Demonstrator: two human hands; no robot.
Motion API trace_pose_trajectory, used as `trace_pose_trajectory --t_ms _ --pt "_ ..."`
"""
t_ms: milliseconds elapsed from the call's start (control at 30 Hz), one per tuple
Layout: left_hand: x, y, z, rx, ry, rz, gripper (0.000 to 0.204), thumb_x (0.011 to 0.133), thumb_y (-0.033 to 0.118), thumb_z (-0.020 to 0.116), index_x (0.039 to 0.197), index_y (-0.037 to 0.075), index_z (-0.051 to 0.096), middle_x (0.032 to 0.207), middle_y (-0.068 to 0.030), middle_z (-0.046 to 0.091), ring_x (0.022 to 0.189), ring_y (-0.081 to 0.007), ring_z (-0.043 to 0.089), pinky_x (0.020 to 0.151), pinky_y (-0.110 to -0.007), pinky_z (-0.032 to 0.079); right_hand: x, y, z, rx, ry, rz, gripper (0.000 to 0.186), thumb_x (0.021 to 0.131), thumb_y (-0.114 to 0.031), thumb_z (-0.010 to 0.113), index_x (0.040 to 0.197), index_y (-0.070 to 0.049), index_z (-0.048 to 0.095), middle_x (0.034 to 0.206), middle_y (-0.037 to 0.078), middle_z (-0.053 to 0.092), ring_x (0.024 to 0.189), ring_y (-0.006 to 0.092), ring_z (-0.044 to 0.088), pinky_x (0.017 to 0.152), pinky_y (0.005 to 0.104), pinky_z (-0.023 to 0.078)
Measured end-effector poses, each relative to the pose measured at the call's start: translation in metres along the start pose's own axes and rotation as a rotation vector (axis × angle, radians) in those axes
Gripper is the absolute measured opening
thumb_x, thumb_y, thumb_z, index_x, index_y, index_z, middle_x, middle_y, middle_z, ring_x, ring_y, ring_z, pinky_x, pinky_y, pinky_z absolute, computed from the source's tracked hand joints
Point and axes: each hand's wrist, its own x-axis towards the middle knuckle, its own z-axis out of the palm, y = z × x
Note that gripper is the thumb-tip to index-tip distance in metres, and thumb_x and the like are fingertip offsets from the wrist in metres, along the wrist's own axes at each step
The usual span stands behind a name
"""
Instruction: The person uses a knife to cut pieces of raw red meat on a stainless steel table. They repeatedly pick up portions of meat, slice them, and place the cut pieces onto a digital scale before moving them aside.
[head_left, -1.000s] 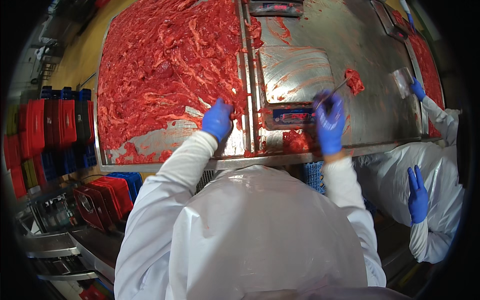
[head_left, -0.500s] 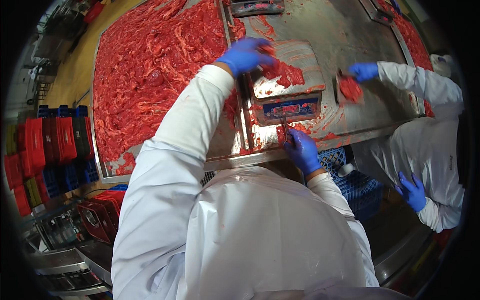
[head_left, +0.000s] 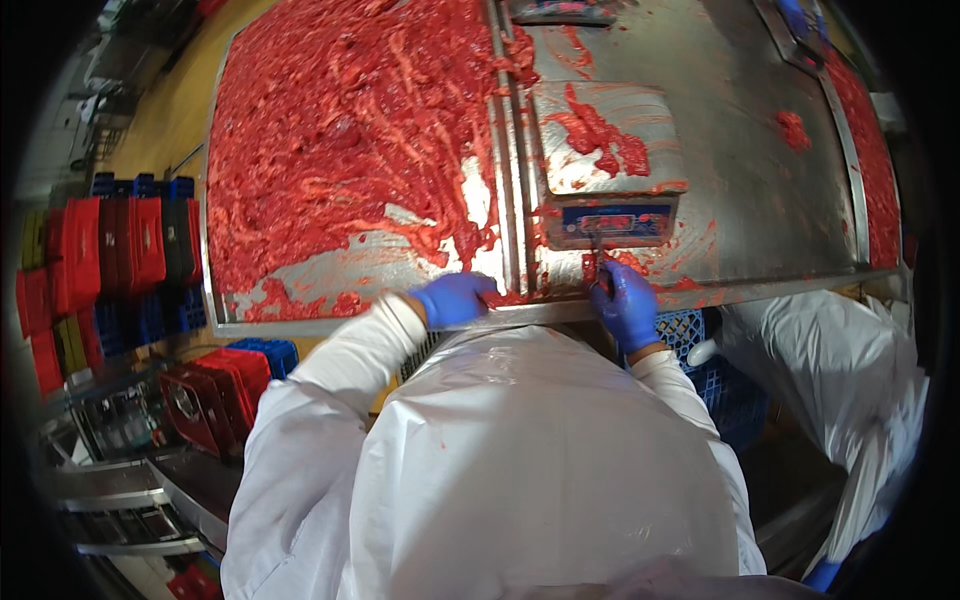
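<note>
My left hand [head_left: 452, 298] is at the front edge of the meat tray [head_left: 270, 330], its fingers curled beside small red scraps; what they grip is unclear. My right hand [head_left: 625, 308] grips a knife [head_left: 600, 260], blade pointing away from me, just below the blue display [head_left: 615, 222] of a steel scale. Pieces of red meat [head_left: 600, 140] lie on the scale's plate [head_left: 650, 105]. A thick layer of meat with pale streaks [head_left: 340, 150] covers most of the left tray, with bare smeared metal near its front.
Stacked red crates [head_left: 85, 250] and lower crates [head_left: 210, 400] stand left. A second scale [head_left: 560, 12] is at the back. At right, a co-worker's white apron and sleeve [head_left: 840, 380] show beside blue crates [head_left: 725, 390]. A scrap [head_left: 792, 130] lies on the steel top.
My left hand has moved from over the scale down to the front edge; meat now lies on the plate. The co-worker's hand with a loaded tool has left the middle, leaving a scrap there.
</note>
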Motion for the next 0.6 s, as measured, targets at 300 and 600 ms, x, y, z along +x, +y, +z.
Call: trace_pose_trajectory --t_ms 300,600 --pt "-0.013 -0.039 -0.087 0.265 0.661 -0.593 0.05 0.081 0.041 0.081 0.112 0.003 0.069 0.118 -0.0282 0.063 0.108 -0.0451 0.066 0.096 -0.051 0.056 0.003 0.007 0.003 -0.06 -0.008 -0.02 0.041 0.088 -0.029 0.072 0.122 -0.007 0.069 0.105 0.016 0.073 0.096 0.0365 0.071 0.083 0.0472 0.056" --pt "0.012 -0.014 -0.042 0.124 0.445 -0.256 0.022 0.084 0.013 0.068 0.104 0.004 0.07 0.092 -0.0238 0.07 0.091 -0.0421 0.071 0.083 -0.049 0.057 0.004 0.001 -0.003 -0.002 -0.076 0.015 0.041 0.087 -0.028 0.075 0.123 -0.008 0.069 0.11 0.015 0.073 0.1 0.0362 0.07 0.087 0.0462 0.056"
